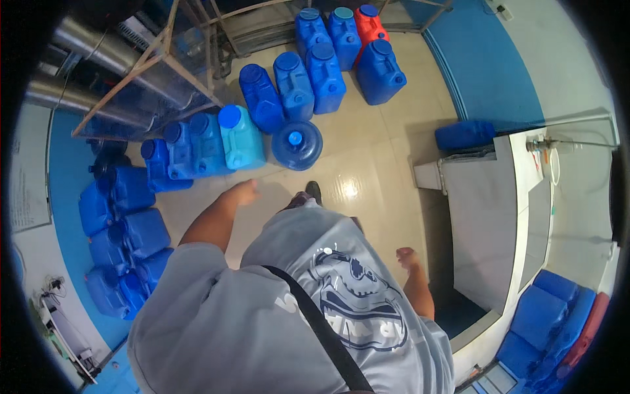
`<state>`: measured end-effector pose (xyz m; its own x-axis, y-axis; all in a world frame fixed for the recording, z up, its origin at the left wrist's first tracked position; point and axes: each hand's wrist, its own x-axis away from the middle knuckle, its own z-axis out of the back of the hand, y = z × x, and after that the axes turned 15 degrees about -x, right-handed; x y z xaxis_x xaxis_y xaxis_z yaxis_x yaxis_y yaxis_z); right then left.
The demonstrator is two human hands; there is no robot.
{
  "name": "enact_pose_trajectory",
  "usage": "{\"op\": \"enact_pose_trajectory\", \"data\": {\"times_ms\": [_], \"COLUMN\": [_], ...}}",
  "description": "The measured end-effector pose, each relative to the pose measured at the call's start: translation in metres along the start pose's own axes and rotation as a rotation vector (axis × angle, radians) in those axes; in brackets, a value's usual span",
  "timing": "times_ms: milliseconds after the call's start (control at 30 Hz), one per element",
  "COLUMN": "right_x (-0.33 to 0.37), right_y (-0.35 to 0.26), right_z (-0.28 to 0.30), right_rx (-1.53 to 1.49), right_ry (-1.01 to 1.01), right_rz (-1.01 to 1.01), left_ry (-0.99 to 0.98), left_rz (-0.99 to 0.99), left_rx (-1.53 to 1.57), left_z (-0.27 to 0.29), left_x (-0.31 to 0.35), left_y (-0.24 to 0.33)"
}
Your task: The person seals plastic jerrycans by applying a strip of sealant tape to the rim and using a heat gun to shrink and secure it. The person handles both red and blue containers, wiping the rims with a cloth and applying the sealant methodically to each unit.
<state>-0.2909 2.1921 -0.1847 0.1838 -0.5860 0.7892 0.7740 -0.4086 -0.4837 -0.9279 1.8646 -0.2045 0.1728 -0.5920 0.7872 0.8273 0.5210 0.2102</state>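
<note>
My left hand (244, 192) hangs in front of me, blurred, so its fingers are hard to make out. It is nearest to a light turquoise water jug (242, 139) with a blue cap, not touching it. My right hand (407, 259) is out at my side over the floor, its fingers curled in and no object showing in them. A round, clear blue water bottle (297, 145) with a blue cap stands on the floor ahead of my foot. Beside it are upright blue jugs (294, 87) with screw caps.
More blue jugs (146, 231) line the left wall. A red jug (371, 25) stands at the back among blue ones. A white tiled counter (482, 236) rises on the right, with a blue jug (464, 135) behind it. A metal frame (187, 75) encloses steel cylinders (125, 56) at upper left.
</note>
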Motion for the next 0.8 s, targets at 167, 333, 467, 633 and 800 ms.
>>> {"op": "enact_pose_trajectory", "data": {"times_ms": [167, 333, 467, 633, 800], "right_x": [-0.070, -0.171, -0.295, -0.441, -0.629], "right_y": [-0.116, -0.268, -0.357, -0.557, -0.725], "right_z": [0.027, 0.048, 0.065, 0.054, 0.031], "right_rx": [0.145, 0.367, 0.350, 0.328, 0.363], "right_ry": [0.201, 0.098, 0.101, 0.142, 0.149], "right_rz": [0.214, 0.163, 0.345, 0.519, 0.767], "left_ry": [0.386, 0.492, 0.268, 0.106, -0.065], "left_rz": [-0.085, -0.029, 0.193, 0.627, 1.005], "left_rx": [0.586, 0.672, 0.370, 0.270, 0.839], "left_z": [0.180, 0.224, 0.148, 0.065, 0.096], "left_x": [-0.018, -0.050, -0.063, 0.015, 0.077], "left_y": [0.080, 0.054, -0.009, -0.001, 0.123]}}
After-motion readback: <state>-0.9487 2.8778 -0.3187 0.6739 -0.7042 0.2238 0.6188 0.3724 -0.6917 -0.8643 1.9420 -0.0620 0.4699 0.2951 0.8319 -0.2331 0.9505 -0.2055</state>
